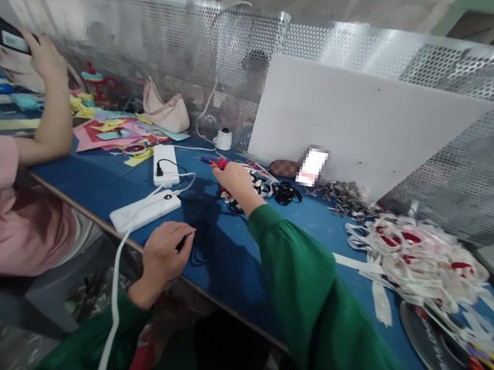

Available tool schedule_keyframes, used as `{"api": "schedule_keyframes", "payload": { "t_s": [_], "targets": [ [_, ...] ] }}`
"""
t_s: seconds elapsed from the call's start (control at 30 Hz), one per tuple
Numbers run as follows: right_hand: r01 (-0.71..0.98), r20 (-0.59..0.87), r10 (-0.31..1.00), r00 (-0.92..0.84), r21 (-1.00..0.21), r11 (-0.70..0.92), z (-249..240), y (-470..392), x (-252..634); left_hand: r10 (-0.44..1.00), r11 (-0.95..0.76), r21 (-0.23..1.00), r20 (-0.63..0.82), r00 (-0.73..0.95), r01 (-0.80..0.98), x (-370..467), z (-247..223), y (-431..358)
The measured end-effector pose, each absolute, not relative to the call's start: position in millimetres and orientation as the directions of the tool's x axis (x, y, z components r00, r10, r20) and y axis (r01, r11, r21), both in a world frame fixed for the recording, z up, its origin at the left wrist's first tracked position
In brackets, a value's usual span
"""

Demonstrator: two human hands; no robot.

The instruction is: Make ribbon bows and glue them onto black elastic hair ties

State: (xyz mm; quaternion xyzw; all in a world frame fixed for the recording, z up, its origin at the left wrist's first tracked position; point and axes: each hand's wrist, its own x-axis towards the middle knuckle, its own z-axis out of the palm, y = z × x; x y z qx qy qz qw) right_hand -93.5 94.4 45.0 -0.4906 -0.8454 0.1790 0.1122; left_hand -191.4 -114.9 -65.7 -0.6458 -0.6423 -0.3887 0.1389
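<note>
Green sleeves (303, 272) are closest, and the left one is cut off at the bottom of the view. Out of the right one comes the right hand (239, 182), reaching over the blue worktop (236, 263). Its fingers are closed around a thin tool (214, 161) with blue and red on it. The tip points left, above the worktop, but most of the fingers are turned away, so the grip is hard to see.

The left hand (164, 256) is curled at the front edge. It pinches a small black thing (181, 242), mostly hidden, so I cannot tell what it is. A thin black cord (200, 258) lies just beside it, hard to see in the shadow.

Two white power strips (145, 210) sit to the left, with a black plug (160, 168) in the back one. The right arm partly hides a messy pile (262, 184) of little things. The phone (312, 167) is blurred. On the far left, a person in pink (15, 226) is cut off by the edge.
</note>
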Motion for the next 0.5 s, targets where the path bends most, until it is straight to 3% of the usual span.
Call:
{"api": "schedule_keyframes", "payload": {
  "t_s": [0.3, 0.5],
  "targets": [
    [0.807, 0.019, 0.878, -0.478, -0.385, 0.448, 5.2, 104.7, -135.1, 0.704, -0.14, 0.359, 0.692, -0.163, 0.923, -193.5, -70.5, -114.8],
    [0.79, 0.131, 0.861, -0.491, -0.351, 0.503, 32.4, 81.7, -84.1, 0.726, -0.069, 0.342, 0.662, -0.187, 0.937, -197.4, -71.8, -113.2]
  ]
}}
